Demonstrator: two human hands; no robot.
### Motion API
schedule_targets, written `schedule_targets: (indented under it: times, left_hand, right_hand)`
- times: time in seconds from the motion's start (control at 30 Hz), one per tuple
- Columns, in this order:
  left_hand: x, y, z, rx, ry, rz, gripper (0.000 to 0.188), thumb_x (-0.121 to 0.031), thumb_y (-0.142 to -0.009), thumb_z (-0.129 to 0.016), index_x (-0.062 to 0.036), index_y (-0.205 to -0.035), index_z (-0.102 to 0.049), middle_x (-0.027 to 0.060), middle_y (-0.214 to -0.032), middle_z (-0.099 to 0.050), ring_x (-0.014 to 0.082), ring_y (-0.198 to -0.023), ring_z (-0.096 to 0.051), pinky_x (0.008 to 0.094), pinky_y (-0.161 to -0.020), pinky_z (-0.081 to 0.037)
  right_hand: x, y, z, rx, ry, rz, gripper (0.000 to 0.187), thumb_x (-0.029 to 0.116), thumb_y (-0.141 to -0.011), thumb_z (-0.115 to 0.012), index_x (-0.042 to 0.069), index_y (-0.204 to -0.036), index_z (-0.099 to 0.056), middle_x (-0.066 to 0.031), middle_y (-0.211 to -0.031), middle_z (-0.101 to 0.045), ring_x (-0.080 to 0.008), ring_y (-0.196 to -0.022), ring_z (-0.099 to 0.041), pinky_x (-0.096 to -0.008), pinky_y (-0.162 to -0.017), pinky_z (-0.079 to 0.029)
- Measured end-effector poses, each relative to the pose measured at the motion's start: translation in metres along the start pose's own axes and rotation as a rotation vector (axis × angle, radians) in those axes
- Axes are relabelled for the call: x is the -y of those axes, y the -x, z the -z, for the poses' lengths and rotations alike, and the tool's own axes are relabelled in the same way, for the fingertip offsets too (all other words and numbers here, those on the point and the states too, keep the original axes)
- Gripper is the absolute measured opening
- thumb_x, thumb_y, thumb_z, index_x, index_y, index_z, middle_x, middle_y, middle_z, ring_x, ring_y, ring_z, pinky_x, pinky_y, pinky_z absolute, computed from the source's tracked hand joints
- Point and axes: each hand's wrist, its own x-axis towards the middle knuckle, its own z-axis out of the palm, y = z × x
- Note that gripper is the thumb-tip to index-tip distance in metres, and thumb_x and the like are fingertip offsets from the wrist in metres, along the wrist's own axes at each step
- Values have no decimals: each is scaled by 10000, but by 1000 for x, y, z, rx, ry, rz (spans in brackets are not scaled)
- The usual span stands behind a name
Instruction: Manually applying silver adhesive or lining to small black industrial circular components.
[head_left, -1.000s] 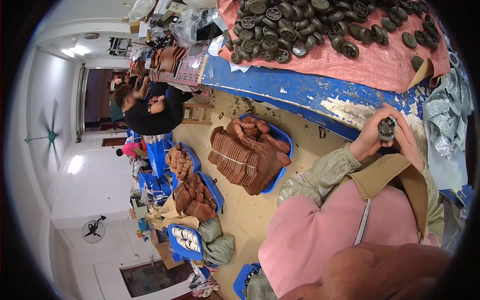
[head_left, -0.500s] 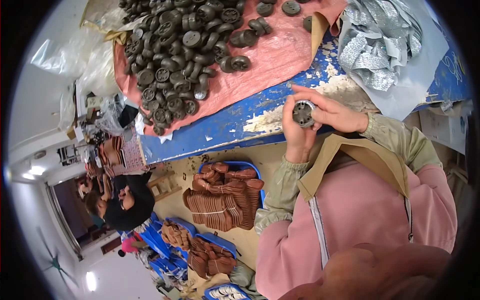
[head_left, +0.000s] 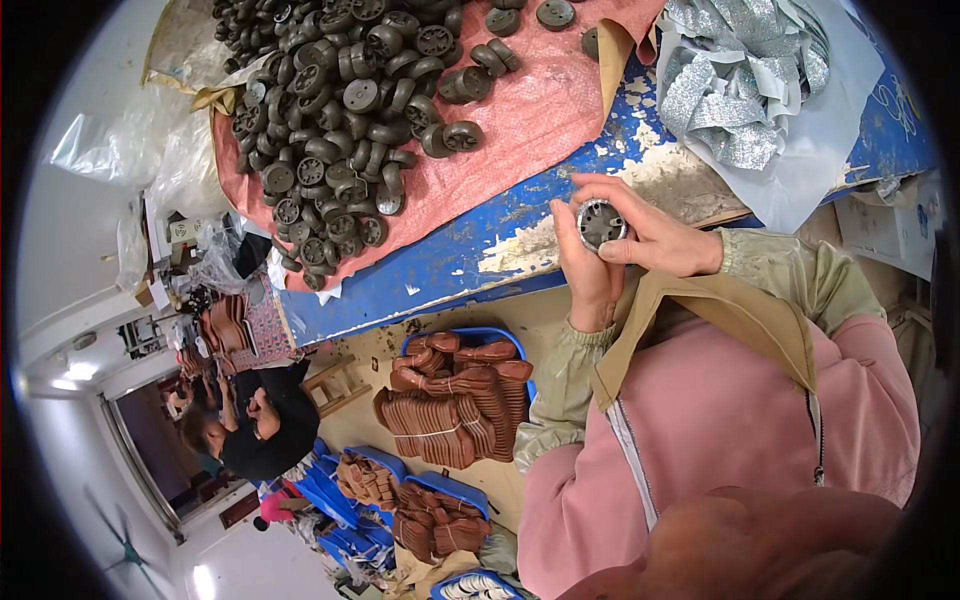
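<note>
Above the front edge of the blue table, both hands are around a small dark wheel (head_left: pixel 602 226) with holes in its face and a silver band around its rim. My left hand (head_left: pixel 590 275) holds it from the left and below, fingers up behind it. My right hand (head_left: pixel 655 232) closes on it from the right, thumb on the lower rim and fingers over the top. A big heap of similar dark wheels (head_left: pixel 345 130) lies on a pink woven sheet (head_left: pixel 540 120). Glittery silver strips (head_left: pixel 735 100) are piled on white sheeting at the right.
The blue tabletop (head_left: pixel 390 285) has peeling paint. Below it, a blue crate (head_left: pixel 520 345) holds bundled brown pieces (head_left: pixel 430 420), with more crates farther left. A person in black (head_left: pixel 270 425) works at another table. A white box (head_left: pixel 895 235) is at the right.
The wheel has turned slightly in my hands, and its silver rim shows more. My right thumb has shifted down to the lower rim. The whole view has shifted a little.
</note>
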Motion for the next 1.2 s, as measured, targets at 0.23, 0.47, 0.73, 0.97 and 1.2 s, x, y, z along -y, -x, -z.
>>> schedule_targets:
  times: [0.23, 0.47, 0.73, 0.97, 1.2]
  left_hand:
    - [-1, 0, 4, 63, 13, 28, 561, -543, -980, -256, -60, -1084, -522, 79, -1002, -603, 192, -954, -597, 371, -816, -496]
    - [1, 3, -6, -166, -160, -50, 522, -549, -969, -317, -82, -963, -549, 20, -787, -597, 126, -597, -562, 248, -472, -437]
    - [0, 6, 9, 25, -345, -97, 551, -526, -967, -343, -23, -982, -567, 73, -758, -583, 139, -583, -548, 251, -445, -405]
    - [-9, -3, 11, 109, -543, -245, 524, -477, -971, -383, 2, -1007, -592, 103, -933, -586, 172, -820, -561, 297, -698, -450]
    - [-16, -3, 3, 207, -1194, -822, 522, -422, -1006, -312, 20, -1019, -590, 106, -1051, -509, 183, -951, -496, 312, -872, -394]
  right_hand:
    - [3, 3, 11, 81, -79, -82, 649, 123, -798, -639, 63, -1367, -332, -177, -1490, -209, -309, -1393, -210, -423, -1115, -217]
    - [7, 4, 8, 77, -130, -73, 538, 156, -882, -569, 70, -1375, -368, -184, -1497, -194, -273, -1314, -357, -385, -1012, -397]
    - [-6, -1, 13, 107, -348, -189, 350, 160, -970, -445, 45, -1292, -523, -149, -1459, -351, -254, -1345, -333, -378, -1089, -278]
    - [-7, 5, 18, 14, -545, -204, 410, 164, -952, -517, 49, -1340, -457, -115, -1362, -422, -118, -1011, -550, -270, -821, -491]
    - [1, 8, 10, -12, -651, -301, 570, 92, -813, -700, -5, -1315, -449, -49, -1133, -577, -109, -1031, -535, -279, -899, -453]
